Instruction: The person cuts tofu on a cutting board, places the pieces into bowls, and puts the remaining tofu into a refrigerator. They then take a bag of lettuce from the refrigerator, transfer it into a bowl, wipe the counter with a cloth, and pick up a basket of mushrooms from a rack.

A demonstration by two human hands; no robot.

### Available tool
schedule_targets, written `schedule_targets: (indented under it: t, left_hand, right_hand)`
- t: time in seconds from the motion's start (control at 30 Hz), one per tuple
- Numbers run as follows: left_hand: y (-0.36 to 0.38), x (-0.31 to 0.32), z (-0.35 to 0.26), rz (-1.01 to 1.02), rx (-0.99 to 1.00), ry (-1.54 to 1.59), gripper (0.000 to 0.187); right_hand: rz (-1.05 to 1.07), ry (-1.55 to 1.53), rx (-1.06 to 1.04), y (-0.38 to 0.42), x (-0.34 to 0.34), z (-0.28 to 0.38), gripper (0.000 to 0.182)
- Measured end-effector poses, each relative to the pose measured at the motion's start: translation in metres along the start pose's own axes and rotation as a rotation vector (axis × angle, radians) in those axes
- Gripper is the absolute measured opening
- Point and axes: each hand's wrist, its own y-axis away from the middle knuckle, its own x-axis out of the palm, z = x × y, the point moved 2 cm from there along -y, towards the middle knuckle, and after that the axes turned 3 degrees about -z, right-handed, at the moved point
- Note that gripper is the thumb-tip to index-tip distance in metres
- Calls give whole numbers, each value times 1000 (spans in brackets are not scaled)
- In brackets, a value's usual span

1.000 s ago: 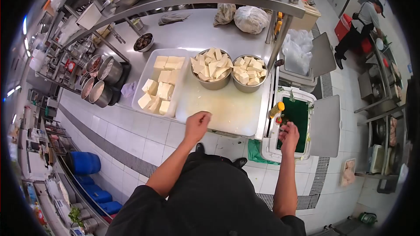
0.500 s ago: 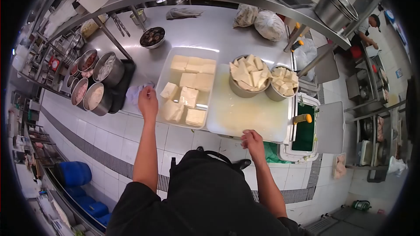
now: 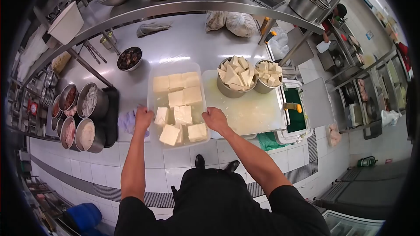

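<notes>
A translucent plastic container holds white tofu blocks in liquid. My left hand is closed at its left rim, beside a crumpled purple plastic bag. At the opposite rim my right hand is closed too, knuckles up, near the left edge of the cutting board. Both hands' fingertips are partly hidden at the rims. Cut tofu pieces are heaped in a large metal pot and a smaller one at the back of the board.
Metal pots of ingredients stand at the left, and a dark-filled bowl behind. A steel shelf with bowls crosses above. At the right are an open white bin and, farther off, a person at a counter.
My right hand has moved left from the cutting board's front edge to the container's right rim, closing there. My left hand has come to the left rim. The lower tofu blocks have shifted; the view has turned.
</notes>
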Motion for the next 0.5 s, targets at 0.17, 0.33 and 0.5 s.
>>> schedule_targets:
  t: [0.17, 0.33, 0.5]
  left_hand:
    - [79, -42, -68, -73, -89, 340, 23]
    - [153, -79, -183, -78, -49, 497, 20]
    - [206, -34, -258, 61, 71, 384, 16]
  right_hand:
    - [110, 5, -4, 35, -61, 31, 33]
    - [-2, -774, -60, 69, -127, -32, 34]
    - [237, -1587, 363, 194, -94, -59, 42]
